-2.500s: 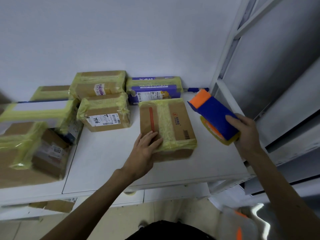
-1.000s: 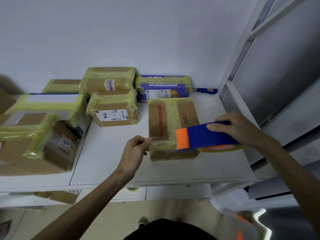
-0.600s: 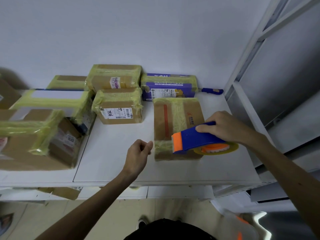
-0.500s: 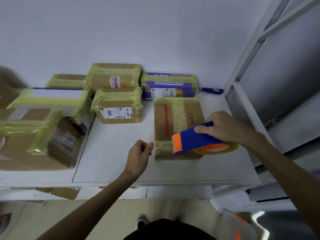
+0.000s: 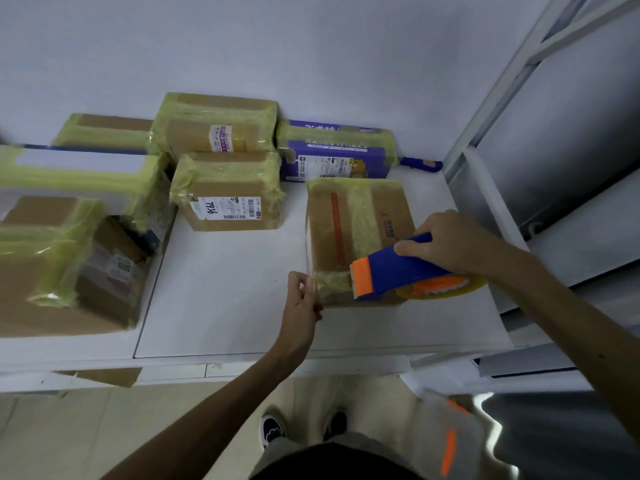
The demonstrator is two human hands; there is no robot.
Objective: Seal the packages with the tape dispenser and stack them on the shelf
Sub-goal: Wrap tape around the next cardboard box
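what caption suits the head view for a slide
Right hand holds the blue tape dispenser on a cardboard package; left hand pinches the tape end.

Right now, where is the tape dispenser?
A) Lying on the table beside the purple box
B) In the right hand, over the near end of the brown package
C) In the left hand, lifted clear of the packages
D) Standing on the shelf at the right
B: the right hand grips the tape dispenser over the near end of the brown package, while the left hand pinches the tape at the package's near-left corner.
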